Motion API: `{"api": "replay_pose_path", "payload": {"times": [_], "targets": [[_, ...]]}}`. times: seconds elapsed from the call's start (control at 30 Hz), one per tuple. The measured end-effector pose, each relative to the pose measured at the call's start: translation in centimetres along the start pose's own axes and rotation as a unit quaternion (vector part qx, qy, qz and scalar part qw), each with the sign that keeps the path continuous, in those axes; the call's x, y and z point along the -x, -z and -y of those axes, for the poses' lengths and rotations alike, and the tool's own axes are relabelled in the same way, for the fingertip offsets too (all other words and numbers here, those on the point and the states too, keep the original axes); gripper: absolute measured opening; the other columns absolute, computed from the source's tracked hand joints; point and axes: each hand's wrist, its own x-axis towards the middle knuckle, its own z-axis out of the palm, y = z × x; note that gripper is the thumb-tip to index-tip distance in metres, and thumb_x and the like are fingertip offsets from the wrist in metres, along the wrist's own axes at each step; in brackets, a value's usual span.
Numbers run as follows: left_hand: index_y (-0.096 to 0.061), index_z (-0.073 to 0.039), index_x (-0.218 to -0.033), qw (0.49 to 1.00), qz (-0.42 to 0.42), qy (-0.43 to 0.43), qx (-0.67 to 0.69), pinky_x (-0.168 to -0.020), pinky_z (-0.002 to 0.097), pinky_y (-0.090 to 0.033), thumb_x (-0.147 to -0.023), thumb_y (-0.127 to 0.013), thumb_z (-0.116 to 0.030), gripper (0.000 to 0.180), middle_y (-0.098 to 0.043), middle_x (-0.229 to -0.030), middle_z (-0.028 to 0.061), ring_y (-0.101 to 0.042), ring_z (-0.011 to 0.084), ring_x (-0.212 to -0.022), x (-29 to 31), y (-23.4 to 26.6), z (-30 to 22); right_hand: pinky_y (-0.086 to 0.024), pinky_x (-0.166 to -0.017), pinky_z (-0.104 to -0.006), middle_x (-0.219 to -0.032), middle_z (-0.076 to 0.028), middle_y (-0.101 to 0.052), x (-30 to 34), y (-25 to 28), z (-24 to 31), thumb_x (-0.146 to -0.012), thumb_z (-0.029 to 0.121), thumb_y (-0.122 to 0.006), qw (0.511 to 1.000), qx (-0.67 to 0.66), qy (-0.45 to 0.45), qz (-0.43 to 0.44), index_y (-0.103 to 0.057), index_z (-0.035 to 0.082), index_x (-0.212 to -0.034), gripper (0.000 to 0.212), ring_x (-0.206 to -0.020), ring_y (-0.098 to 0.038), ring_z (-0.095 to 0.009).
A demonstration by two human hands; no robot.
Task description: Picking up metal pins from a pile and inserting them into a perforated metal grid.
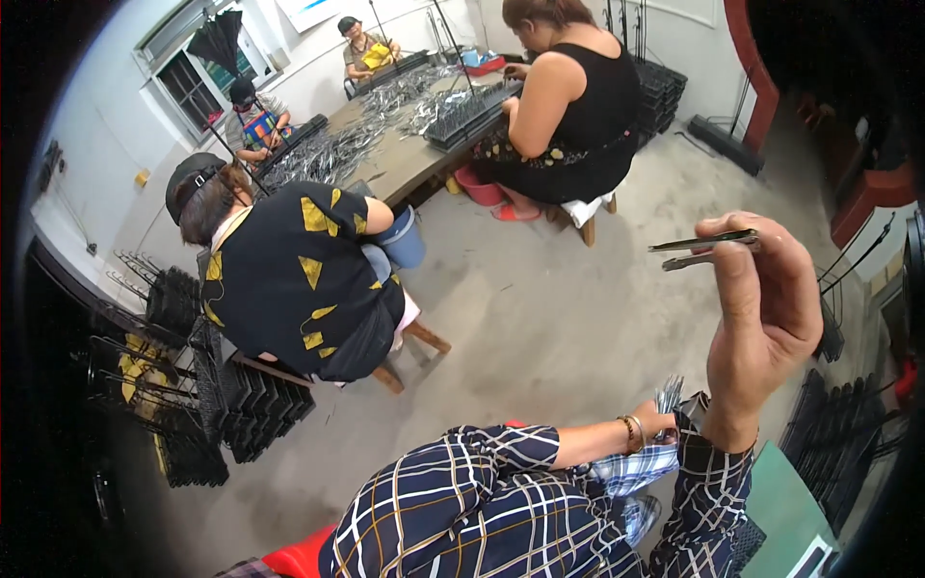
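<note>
While my right hand [776, 323] is raised out on the right, its thumb and bent fingers pinch a slim, two-pronged metal clip [696, 245], the prongs pointing left with a narrow gap between them. Lower down, my left hand [657, 422], a bracelet [632, 433] at its wrist, has its fingers closed round a bundle of silver strips [668, 393], whose ends stick up above the grip. Beneath that hand, blue-and-white checked cloth [631, 475] lies near my dark plaid sleeve [708, 491], with a green board [788, 493] just to the right. Ahead and to the left, a co-worker in a black top with yellow patches [289, 275] sits back-to me on a wooden stool [424, 337], near stacked black racks [246, 395] and a blue bucket [403, 239]. Farther off, another co-worker in sleeveless black [588, 96] bends over the counter [390, 173], a pink basin [479, 185] beside their legs. Loose silver pieces [337, 154] are strewn along the counter, and two more people sit beyond it, one holding something yellow [377, 56]. At the back, a dark umbrella [218, 40] hangs by the window [188, 87].
</note>
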Motion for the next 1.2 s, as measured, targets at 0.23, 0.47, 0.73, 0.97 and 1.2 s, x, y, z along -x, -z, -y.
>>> {"api": "replay_pose_path", "payload": {"times": [0.23,0.47,0.73,0.97,1.2], "targets": [[-0.059,0.001,-0.082,0.997,-0.026,0.021,-0.073,-0.045,0.0319,-0.046,-0.072,-0.066,-0.008,0.015,-0.061,-0.069,0.0095,-0.058,0.0175,-0.055,-1.7,-0.5,3.5,-0.048,-0.073,-0.0229,-0.087,-0.008,-0.065,4.0,3.2,-6.0,-0.085,0.002,-0.06,0.961,0.103,-0.254,0.037,-0.06,-0.004,-0.098,0.015,-0.08,-0.06,-0.011],[-0.064,-0.002,-0.089,0.976,0.064,-0.067,-0.199,-0.064,0.0308,-0.048,-0.073,-0.07,-0.026,0.03,-0.064,-0.082,0.0075,-0.06,0.0151,-0.08,-7.7,4.2,7.8,-0.048,-0.066,-0.023,-0.083,-0.008,-0.065,12.3,6.0,-6.7,-0.085,0.009,-0.061,0.914,0.026,-0.402,-0.044,-0.06,-0.002,-0.095,0.014,-0.073,-0.06,-0.011],[-0.048,-0.004,-0.114,0.966,0.127,-0.005,-0.227,-0.072,0.0242,-0.046,-0.089,-0.049,-0.006,0.026,-0.055,-0.107,0.0035,-0.053,0.0102,-0.097,-2.6,2.4,2.3,-0.048,-0.062,-0.0214,-0.081,-0.008,-0.066,17.0,10.5,-6.4,-0.084,0.006,-0.062,0.895,0.064,-0.427,-0.111,-0.061,-0.003,-0.093,0.013,-0.071,-0.061,-0.01],[-0.046,-0.004,-0.119,0.97,0.165,-0.011,-0.18,-0.075,0.0268,-0.048,-0.091,-0.042,-0.008,0.028,-0.055,-0.109,0.0046,-0.054,0.0112,-0.101,-3.4,3.3,3.4,-0.047,-0.062,-0.0214,-0.081,-0.007,-0.066,18.7,10.8,-5.9,-0.084,0.009,-0.063,0.886,0.065,-0.445,-0.117,-0.061,-0.002,-0.094,0.015,-0.07,-0.059,-0.009],[-0.047,-0.004,-0.117,0.982,0.137,0.01,-0.131,-0.079,0.0257,-0.047,-0.093,-0.041,-0.011,0.026,-0.056,-0.111,0.0058,-0.054,0.0128,-0.102,-1.3,2.2,2.7,-0.044,-0.059,-0.0194,-0.078,-0.005,-0.065,19.4,10.8,-5.9,-0.084,0.01,-0.064,0.884,0.059,-0.442,-0.137,-0.062,-0.001,-0.091,0.013,-0.064,-0.055,-0.007]]}}
